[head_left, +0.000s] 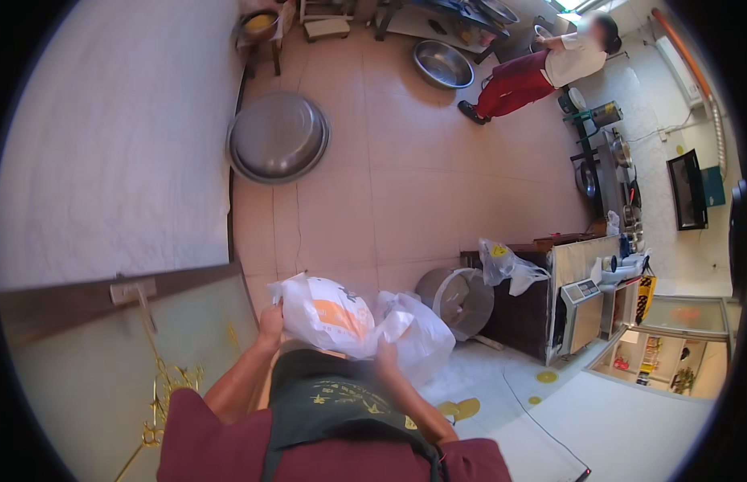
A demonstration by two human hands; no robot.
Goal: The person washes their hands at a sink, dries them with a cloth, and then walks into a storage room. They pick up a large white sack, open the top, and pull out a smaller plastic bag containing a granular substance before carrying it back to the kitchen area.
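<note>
A full white plastic bag (317,301) with an orange patch hangs before my dark green apron. My left hand (271,323) is closed on its left edge. Against its right side is a thinner, translucent plastic bag (425,337), loosely bunched. My right hand (385,353), partly smeared by motion, grips the plastic where the two meet. What the bags contain is hidden.
A clear round bin (458,304) stands right of the bags, beside a dark counter (514,321) bearing a scale (582,291). A large metal basin (278,136) and another basin (443,64) lie ahead. A person (542,68) stands far right; a frosted door (92,345) is at left.
</note>
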